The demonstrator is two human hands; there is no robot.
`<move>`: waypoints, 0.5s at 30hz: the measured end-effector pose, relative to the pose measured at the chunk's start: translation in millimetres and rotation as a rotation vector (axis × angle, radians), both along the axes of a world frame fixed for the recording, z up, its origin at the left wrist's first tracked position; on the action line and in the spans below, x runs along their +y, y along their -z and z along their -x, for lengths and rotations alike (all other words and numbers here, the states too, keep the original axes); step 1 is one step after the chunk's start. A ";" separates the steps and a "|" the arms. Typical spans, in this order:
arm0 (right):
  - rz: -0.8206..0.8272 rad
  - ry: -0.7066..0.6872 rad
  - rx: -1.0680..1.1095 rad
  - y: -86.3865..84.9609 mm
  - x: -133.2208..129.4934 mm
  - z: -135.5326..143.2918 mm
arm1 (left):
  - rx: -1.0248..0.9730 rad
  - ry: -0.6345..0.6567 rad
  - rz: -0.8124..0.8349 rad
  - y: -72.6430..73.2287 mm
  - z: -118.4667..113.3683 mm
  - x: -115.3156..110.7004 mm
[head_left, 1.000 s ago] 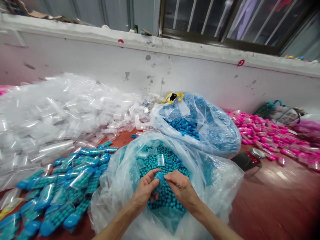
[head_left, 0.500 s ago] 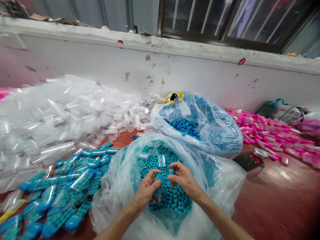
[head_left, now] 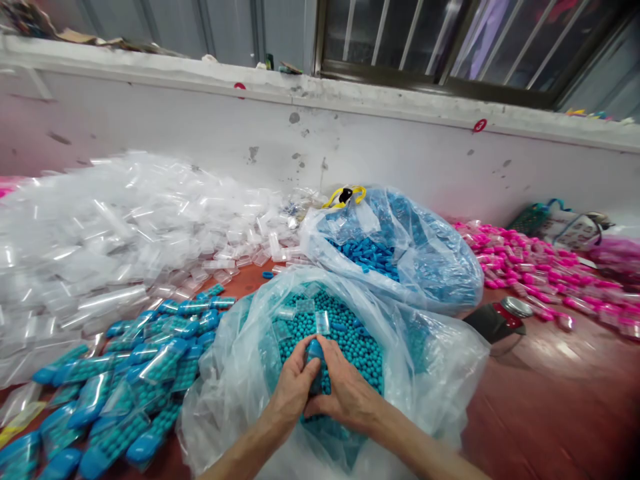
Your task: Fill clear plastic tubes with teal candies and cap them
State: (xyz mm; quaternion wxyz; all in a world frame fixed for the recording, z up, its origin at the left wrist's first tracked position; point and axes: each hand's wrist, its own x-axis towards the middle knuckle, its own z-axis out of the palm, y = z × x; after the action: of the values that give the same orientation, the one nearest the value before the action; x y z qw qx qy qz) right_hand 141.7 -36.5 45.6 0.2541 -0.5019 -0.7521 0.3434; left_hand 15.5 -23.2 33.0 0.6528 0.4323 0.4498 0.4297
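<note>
Over an open clear bag [head_left: 235, 373] of teal beads [head_left: 360, 357], my left hand [head_left: 295, 377] and my right hand [head_left: 343, 387] meet around one small container [head_left: 315, 353] with a blue end facing up. Both hands are closed on it, and fingers cover most of its body. Just beyond the fingertips, a clear empty tube [head_left: 323, 323] lies on the beads. Filled containers with blue ends [head_left: 163, 367] are heaped to the left of the bag.
Clear tubes [head_left: 125, 227] form a large pile at the left back. Behind the beads sits a bag of blue caps [head_left: 367, 257]. Pink containers [head_left: 540, 267] and a dark object with a silver lid [head_left: 516, 307] lie to the right, before a white wall [head_left: 400, 153].
My right hand has moved left and down to meet my left hand at the container. The small blue piece it held apart is no longer seen between its fingers.
</note>
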 end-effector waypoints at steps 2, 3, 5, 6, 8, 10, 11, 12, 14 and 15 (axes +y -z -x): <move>-0.107 0.028 -0.052 2.4 -1.7 6.3 | -0.012 -0.016 -0.017 0.2 -0.7 -1.2; -0.161 0.040 -0.082 3.9 -2.4 8.9 | -0.020 -0.031 -0.020 0.9 -1.3 -1.9; -0.247 0.060 -0.136 7.7 -3.3 12.4 | -0.028 -0.054 0.002 3.3 -3.0 -3.1; -0.273 0.064 -0.157 10.1 -3.7 13.3 | -0.024 -0.065 0.015 5.0 -3.9 -3.5; -0.300 0.070 -0.188 16.0 -4.6 13.9 | 0.004 -0.081 0.019 8.6 -5.2 -3.9; -0.305 0.074 -0.200 23.2 -6.2 14.1 | 0.054 -0.091 -0.015 12.2 -6.2 -4.4; -0.304 0.081 -0.202 27.0 -7.4 14.5 | 0.090 -0.093 -0.048 13.7 -6.7 -4.8; -0.300 0.094 -0.204 30.4 -8.9 15.2 | 0.132 -0.092 -0.088 15.0 -7.2 -5.5; -0.269 0.129 -0.204 35.1 -12.0 17.1 | 0.228 -0.085 -0.172 15.6 -8.1 -7.3; -0.240 0.138 -0.194 35.8 -13.3 18.0 | 0.274 -0.080 -0.203 14.5 -8.1 -8.3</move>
State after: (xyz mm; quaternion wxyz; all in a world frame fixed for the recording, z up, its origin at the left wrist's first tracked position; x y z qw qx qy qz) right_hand 123.7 -49.9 9.8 0.2613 -0.5493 -0.7723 0.1829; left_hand 23.6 -31.6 18.5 0.5205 0.5323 0.5059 0.4357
